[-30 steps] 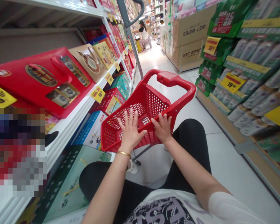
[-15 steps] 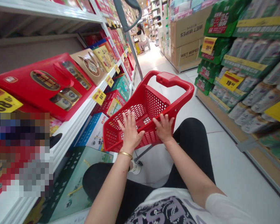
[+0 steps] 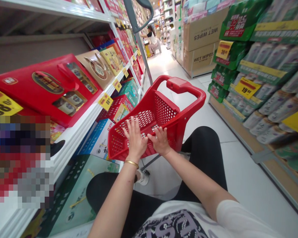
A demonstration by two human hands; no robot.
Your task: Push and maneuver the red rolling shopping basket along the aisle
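In front of my knees stands a red plastic shopping basket cart [image 3: 188,114] with perforated walls and a looped handle at its far right. Over its near rim my left hand [image 3: 135,137] is stretched out, fingers spread, a gold bangle on the wrist. Close beside it, my right hand [image 3: 160,141] has its fingers apart and slightly bent, its thumb side near my left thumb. Neither hand holds anything. Whether the palms rest on the rim is hidden from above. The basket's visible inside holds no goods.
Shelves with red gift boxes [image 3: 47,87] and yellow price tags line the left. A grey metal pole [image 3: 144,58] rises behind the cart. On the right are stacked can packs [image 3: 270,79] and wet wipes cartons [image 3: 201,33]. A seated person [image 3: 152,39] is far down the aisle.
My right hand has moved left along the near rim, closer to my left hand. The left hand and the cart have barely shifted.
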